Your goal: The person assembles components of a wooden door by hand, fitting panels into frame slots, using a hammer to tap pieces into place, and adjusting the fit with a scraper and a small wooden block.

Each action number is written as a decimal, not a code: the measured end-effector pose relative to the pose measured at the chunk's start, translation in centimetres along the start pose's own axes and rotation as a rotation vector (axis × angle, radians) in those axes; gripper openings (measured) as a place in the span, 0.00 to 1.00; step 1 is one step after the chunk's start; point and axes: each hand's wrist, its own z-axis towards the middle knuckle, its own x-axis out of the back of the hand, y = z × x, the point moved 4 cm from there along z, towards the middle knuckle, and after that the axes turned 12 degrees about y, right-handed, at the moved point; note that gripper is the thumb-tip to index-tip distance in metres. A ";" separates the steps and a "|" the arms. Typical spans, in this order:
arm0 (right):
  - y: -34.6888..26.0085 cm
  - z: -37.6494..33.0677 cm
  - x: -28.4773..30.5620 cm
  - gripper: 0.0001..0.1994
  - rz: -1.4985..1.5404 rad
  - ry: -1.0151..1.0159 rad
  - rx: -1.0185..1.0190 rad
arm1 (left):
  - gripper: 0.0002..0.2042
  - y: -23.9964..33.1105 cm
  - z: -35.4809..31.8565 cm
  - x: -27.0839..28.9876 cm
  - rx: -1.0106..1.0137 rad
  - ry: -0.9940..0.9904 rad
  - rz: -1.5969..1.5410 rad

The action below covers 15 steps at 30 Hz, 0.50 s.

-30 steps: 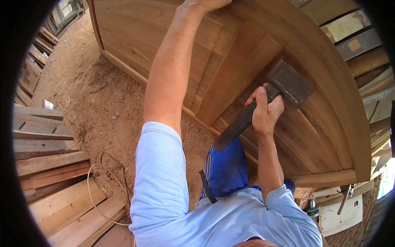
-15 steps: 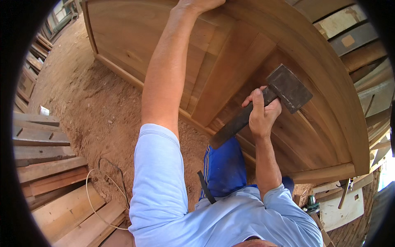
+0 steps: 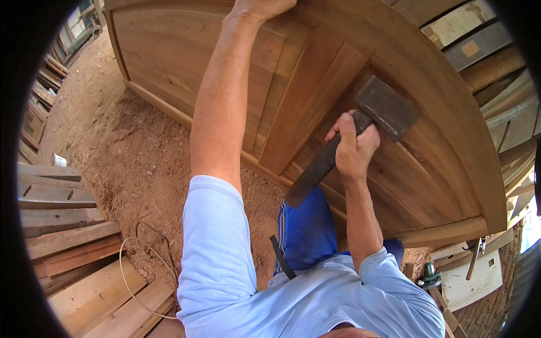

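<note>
My right hand point(image 3: 357, 147) is closed round the dark handle of a mallet point(image 3: 387, 107), whose blocky, dark grey head is raised in front of a large wooden door panel point(image 3: 307, 96). The handle's lower end points down toward my blue trousers. My left arm reaches far up across the panel. At the upper picture edge, my left hand point(image 3: 264, 8) is curled against the panel's wood, its fingertips cut off from view. The panel has a curved frame along its right side and several inset boards.
Sawdust covers the ground point(image 3: 146, 152) on the left. Stacked boards point(image 3: 84, 248) lie at the lower left, with a pale cable point(image 3: 125, 265) looping over them. More planks point(image 3: 479, 42) stand at the upper right. A green tool point(image 3: 431, 277) lies at the lower right.
The mallet and my right hand have shifted slightly left and up in the picture. My left hand also appears a little further left. The view has moved slightly.
</note>
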 end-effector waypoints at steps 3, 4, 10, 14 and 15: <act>0.1 0.0 0.2 0.09 -0.035 0.034 0.060 | 0.19 0.6 0.2 -0.2 0.021 -0.030 -0.002; 0.3 0.3 -0.3 0.09 -0.121 0.014 0.047 | 0.19 0.8 0.4 -0.2 0.029 -0.048 -0.002; 0.0 0.5 -0.2 0.09 -0.052 -0.048 -0.035 | 0.18 0.5 0.3 0.3 0.032 -0.010 -0.024; 0.5 0.4 0.2 0.08 -0.133 -0.014 0.051 | 0.19 1.0 0.3 0.2 0.048 -0.054 -0.009; 0.9 0.7 0.2 0.08 -0.200 -0.006 0.071 | 0.19 1.0 -0.1 -0.3 0.049 -0.052 -0.009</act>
